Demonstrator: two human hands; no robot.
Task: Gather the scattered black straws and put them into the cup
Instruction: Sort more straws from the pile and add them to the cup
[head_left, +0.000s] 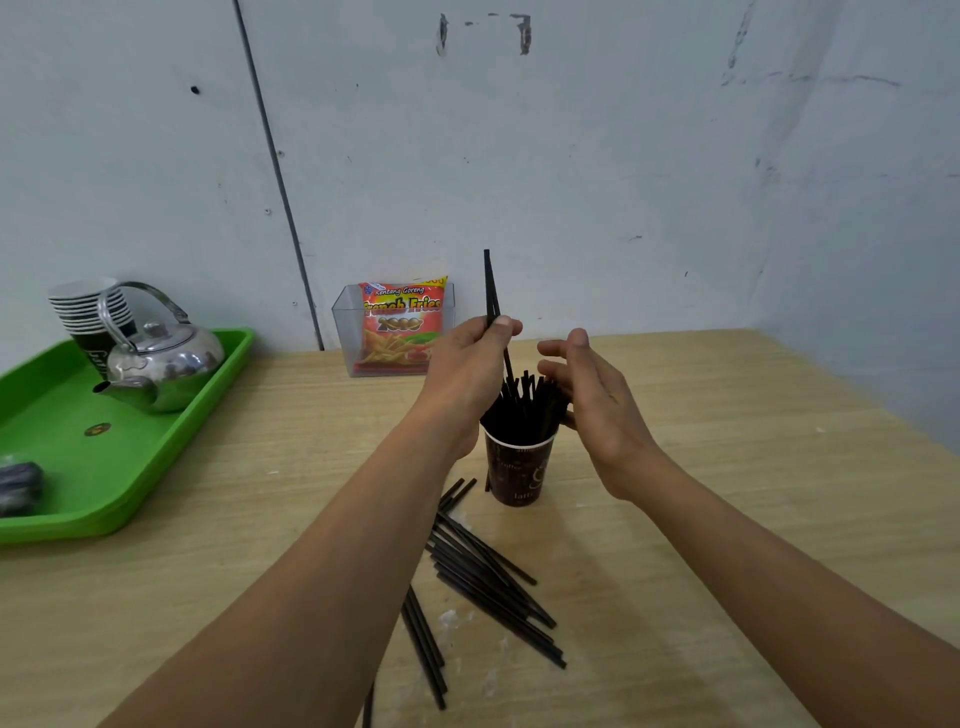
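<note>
A dark brown paper cup (517, 470) stands mid-table, packed with several black straws (524, 405) that stick out of its rim. My left hand (467, 364) is just left of and above the cup, pinching two black straws (491, 291) that point upward, their lower ends reaching into the cup's bundle. My right hand (587, 395) is open beside the cup's right side, fingers spread against the standing straws. A loose pile of black straws (488, 577) lies on the table in front of the cup, partly hidden under my left forearm.
A green tray (130, 467) at the left holds a metal kettle (166, 364), a stack of paper cups (91, 312) and a dark bundle (21, 486). A clear box with a snack packet (400, 327) stands by the wall. The wooden table (753, 441) ends at the right.
</note>
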